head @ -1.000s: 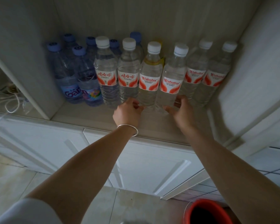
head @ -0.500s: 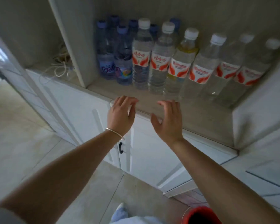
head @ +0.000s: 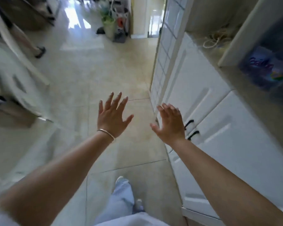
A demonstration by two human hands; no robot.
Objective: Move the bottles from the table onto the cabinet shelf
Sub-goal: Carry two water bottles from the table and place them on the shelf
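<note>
My left hand (head: 112,115), with a thin bracelet at the wrist, is held out over the tiled floor with its fingers spread and holds nothing. My right hand (head: 170,123) is beside it, fingers straight and empty, in front of the white cabinet doors (head: 219,128). The cabinet shelf (head: 245,95) runs along the right edge of the view. Only blurred blue-labelled bottles (head: 266,69) show on it, behind a white divider. The red-labelled bottles and the table are out of view.
A tiled floor (head: 114,66) stretches ahead toward a bright doorway with a potted plant (head: 109,22). White furniture (head: 15,82) stands at the left, and another person's leg and shoe (head: 39,52) show at the upper left. A coiled cord (head: 214,38) lies in the left cabinet compartment.
My view has swung left, away from the shelf toward the open floor. Both hands let go of the bottles, drew back from the shelf and spread open.
</note>
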